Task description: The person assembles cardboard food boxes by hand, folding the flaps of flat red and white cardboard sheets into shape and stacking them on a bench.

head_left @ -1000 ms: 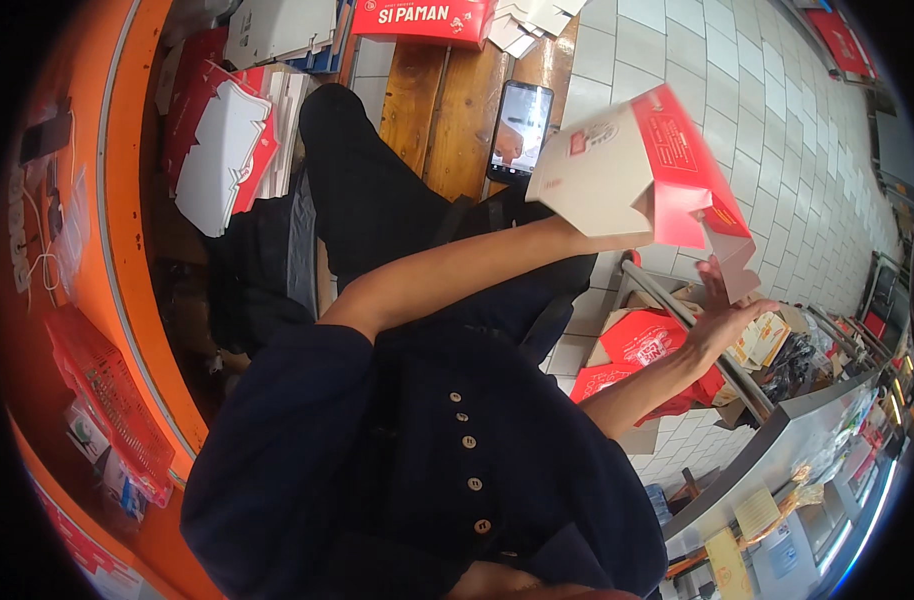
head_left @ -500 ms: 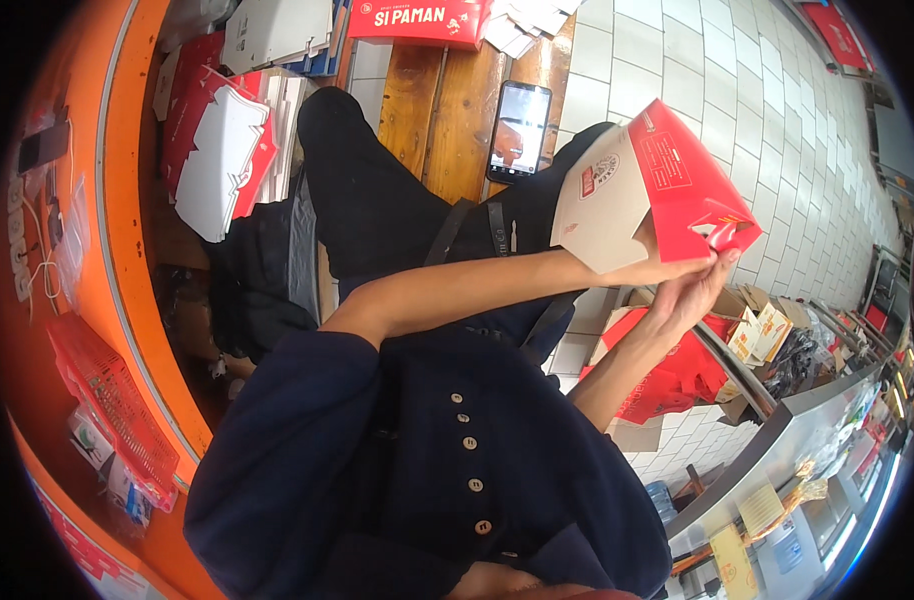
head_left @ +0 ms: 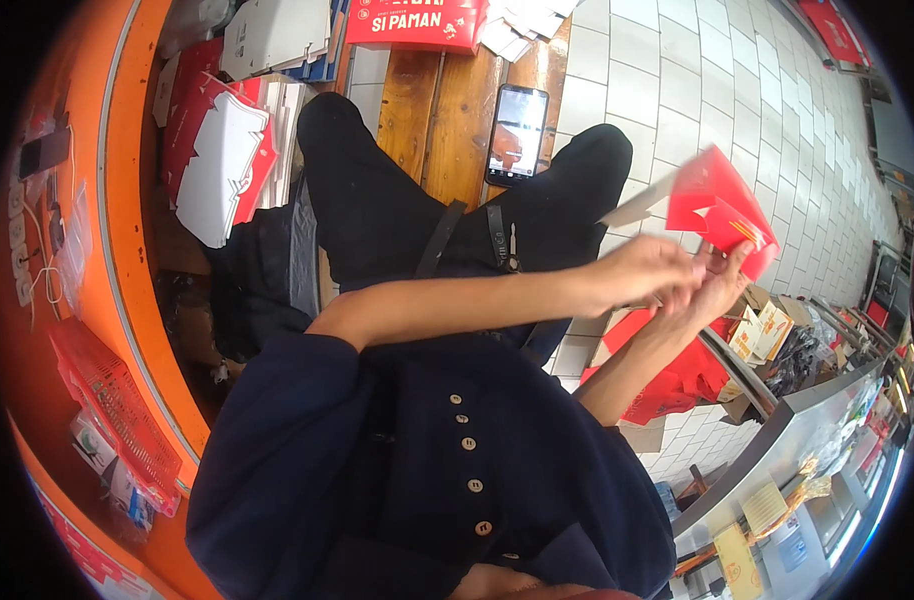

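Note:
A folded red cardboard box (head_left: 712,198) with a pale flap is held up at the right, over the tiled floor. It is tilted, and its left side is blurred. My right hand (head_left: 712,298) grips its lower end, with the thumb against the red card. Just left of it, my left hand (head_left: 645,275) has its fingers curled in by the box's lower edge, close to the right hand's fingers. What those left fingers hold, if anything, is hidden.
Between my legs a wooden bench (head_left: 409,110) bears a phone (head_left: 518,135) and a finished red box (head_left: 415,25). Stacked flat cartons (head_left: 217,165) stand at the left beside an orange counter (head_left: 127,200). Red card sheets (head_left: 677,372) lie low at the right, near a metal-edged table (head_left: 742,470).
The box has turned and moved right, its pale side swinging away. My left hand has come out from behind its panel and now shows in front of its lower edge.

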### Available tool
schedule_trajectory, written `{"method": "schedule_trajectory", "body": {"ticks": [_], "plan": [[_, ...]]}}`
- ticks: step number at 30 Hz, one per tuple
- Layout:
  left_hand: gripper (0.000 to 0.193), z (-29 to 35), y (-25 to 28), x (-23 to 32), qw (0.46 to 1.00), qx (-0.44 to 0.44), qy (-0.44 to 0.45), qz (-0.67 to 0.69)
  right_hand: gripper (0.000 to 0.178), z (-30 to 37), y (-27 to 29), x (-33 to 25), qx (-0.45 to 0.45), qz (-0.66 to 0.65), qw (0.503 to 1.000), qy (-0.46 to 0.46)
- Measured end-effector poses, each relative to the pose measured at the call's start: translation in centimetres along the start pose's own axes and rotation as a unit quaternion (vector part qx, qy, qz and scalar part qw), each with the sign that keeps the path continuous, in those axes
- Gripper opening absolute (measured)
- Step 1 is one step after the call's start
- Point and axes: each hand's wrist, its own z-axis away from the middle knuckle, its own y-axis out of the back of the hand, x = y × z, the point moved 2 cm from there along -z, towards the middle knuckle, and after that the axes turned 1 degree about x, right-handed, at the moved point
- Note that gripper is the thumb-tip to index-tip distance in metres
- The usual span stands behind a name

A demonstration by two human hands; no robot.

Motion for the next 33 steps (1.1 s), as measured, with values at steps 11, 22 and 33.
{"method": "schedule_trajectory", "body": {"ticks": [11, 22, 33], "plan": [[0.034, 1.1, -1.7, 6.3, 0.609, -0.087, -0.525, -0.589, 0.054, 3.8, -0.8, -4.7, 0.004, 0.084, 0.996, 0.002], [0.037, 1.6, -2.2, 8.7, 0.605, -0.139, -0.525, -0.583, 0.049, 6.4, -2.2, -3.3, -0.059, -0.179, 0.97, -0.152], [0.039, 1.2, -1.2, 9.7, 0.562, 0.037, -0.521, -0.642, 0.051, 5.5, -2.7, -3.7, -0.075, -0.131, 0.981, -0.12]]}}
